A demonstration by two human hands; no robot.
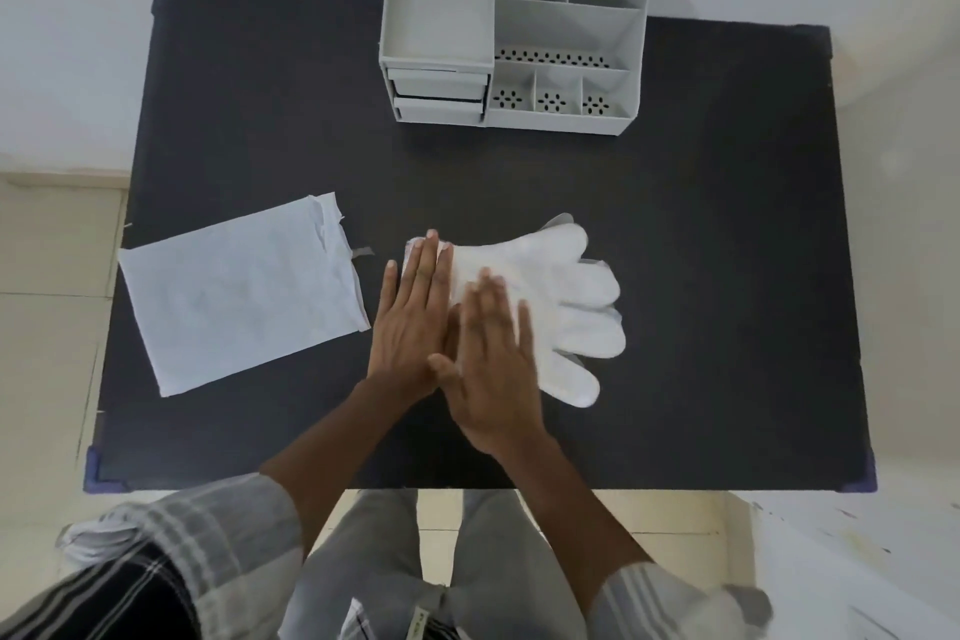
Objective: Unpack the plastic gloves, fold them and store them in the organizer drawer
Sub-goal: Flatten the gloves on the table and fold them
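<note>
A stack of white plastic gloves (561, 296) lies flat on the black table (701, 234), fingers pointing right. My left hand (410, 322) rests flat on the cuff end, fingers spread and pointing away from me. My right hand (488, 369) lies flat on the palm part of the gloves, slightly blurred, its thumb touching my left hand. The opened white package (239, 296) lies to the left, its torn edge toward the gloves. A grey organizer (514, 31) stands at the table's far edge, with two shut drawers (441, 96) at its lower left.
The organizer has several open compartments, some with perforated bottoms. My knees and striped sleeves are below the table's near edge. Pale floor tiles surround the table.
</note>
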